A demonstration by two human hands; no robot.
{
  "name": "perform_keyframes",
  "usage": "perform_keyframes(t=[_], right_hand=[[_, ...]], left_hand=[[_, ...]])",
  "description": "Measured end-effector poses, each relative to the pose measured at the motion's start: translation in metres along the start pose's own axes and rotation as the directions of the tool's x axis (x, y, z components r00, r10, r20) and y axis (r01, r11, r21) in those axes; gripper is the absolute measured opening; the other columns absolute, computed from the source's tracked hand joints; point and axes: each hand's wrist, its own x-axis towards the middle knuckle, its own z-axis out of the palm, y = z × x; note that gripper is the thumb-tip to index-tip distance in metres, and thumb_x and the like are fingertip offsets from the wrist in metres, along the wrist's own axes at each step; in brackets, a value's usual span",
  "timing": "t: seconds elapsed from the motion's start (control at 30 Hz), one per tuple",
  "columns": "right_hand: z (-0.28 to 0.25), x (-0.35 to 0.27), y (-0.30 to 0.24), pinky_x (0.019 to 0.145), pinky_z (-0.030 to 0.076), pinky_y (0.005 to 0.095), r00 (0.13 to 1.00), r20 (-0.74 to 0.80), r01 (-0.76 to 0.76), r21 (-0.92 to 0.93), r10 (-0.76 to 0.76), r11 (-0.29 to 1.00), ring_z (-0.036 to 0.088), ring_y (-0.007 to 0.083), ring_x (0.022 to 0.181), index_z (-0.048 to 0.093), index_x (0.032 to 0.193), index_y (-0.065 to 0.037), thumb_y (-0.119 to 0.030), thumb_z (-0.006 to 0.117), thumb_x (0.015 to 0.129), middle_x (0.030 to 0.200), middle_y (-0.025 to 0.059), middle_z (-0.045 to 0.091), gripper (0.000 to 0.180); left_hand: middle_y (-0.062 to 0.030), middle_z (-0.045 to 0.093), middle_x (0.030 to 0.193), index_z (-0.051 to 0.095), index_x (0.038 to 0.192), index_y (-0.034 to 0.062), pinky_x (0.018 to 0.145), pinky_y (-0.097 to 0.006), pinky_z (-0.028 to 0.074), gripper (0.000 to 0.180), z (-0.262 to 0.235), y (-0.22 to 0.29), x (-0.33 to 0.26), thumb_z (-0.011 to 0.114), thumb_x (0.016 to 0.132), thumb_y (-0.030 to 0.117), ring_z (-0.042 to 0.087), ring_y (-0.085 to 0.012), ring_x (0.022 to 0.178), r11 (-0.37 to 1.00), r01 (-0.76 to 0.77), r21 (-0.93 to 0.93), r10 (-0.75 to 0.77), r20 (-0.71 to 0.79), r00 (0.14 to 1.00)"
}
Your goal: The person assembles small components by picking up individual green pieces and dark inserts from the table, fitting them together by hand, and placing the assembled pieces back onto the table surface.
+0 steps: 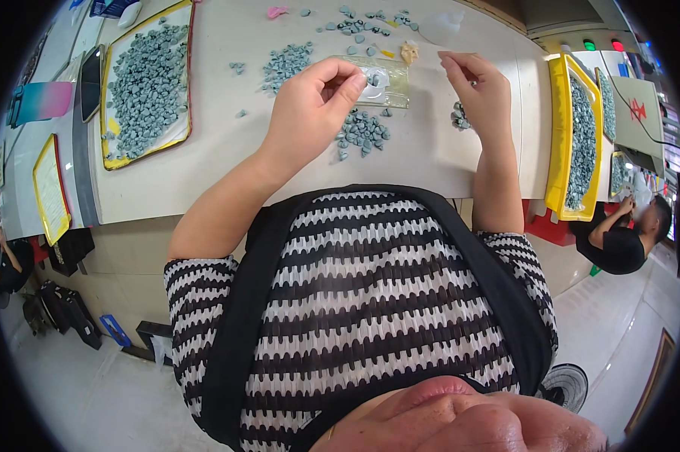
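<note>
Head view: the left hand curls its fingers beside a grey-green stone over a clear yellowish plastic piece; the right hand, well apart, bends its fingers toward its thumb. I cannot tell whether either grips anything. Similar stones lie piled on the surface.

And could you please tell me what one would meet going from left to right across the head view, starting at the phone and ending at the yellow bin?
Phone, stone-filled tray, left hand, tan lump, right hand, yellow bin.
</note>
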Motion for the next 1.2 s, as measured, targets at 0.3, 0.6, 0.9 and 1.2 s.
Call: perform_keyframes(t=[0.3,0.6,0.9,1.2], right_hand=[[-0.015,0.007,0.018,0.067,0.049,0.0252,0.995,0.091,-0.007,-0.328,0.039,0.945,0.060,0.0140,0.071,0.071,0.102,-0.006,-0.011,0.063,0.087,0.090,0.0083,0.068,0.018],[-0.023,0.008,0.020,0.073,0.051,0.0310,0.993,0.007,-0.108,-0.321,0.117,0.941,0.064,0.0231,0.079,0.070,0.102,-0.005,-0.012,0.062,0.087,0.093,0.0132,0.068,0.019],[0.036,0.007,0.009,0.075,0.053,0.0358,0.954,0.084,0.298,-0.366,-0.287,0.882,0.064,0.0296,0.085,0.067,0.110,-0.009,-0.015,0.062,0.087,0.102,0.0114,0.065,0.024],[0.034,0.004,-0.005,0.064,0.052,0.0284,0.945,-0.007,0.319,-0.201,-0.327,0.926,0.063,0.0218,0.068,0.070,0.101,-0.005,-0.003,0.070,0.079,0.089,0.0097,0.068,0.023]], left_hand=[[-0.0002,0.059,0.079,0.062,0.095,-0.0020,0.064,-0.021,0.042,0.018,-0.004,0.002,-0.002,0.058,0.094,0.016,0.051,-0.0052,0.071,0.997,0.043,0.063,-0.043,0.003,0.999],[-0.0005,0.060,0.082,0.062,0.095,-0.0017,0.065,-0.021,0.043,0.017,-0.003,-0.001,-0.001,0.059,0.094,0.015,0.053,-0.0057,0.072,0.978,0.009,0.207,-0.015,0.029,0.999],[-0.0051,0.058,0.077,0.062,0.090,-0.0012,0.061,-0.024,0.043,0.016,0.004,-0.005,-0.004,0.061,0.090,0.015,0.051,-0.0099,0.065,0.938,-0.077,0.339,0.049,0.089,0.995],[-0.0064,0.058,0.076,0.062,0.089,-0.0012,0.060,-0.026,0.043,0.015,0.003,-0.007,-0.004,0.062,0.089,0.014,0.052,-0.0123,0.064,0.921,-0.106,0.375,0.086,0.070,0.994]])
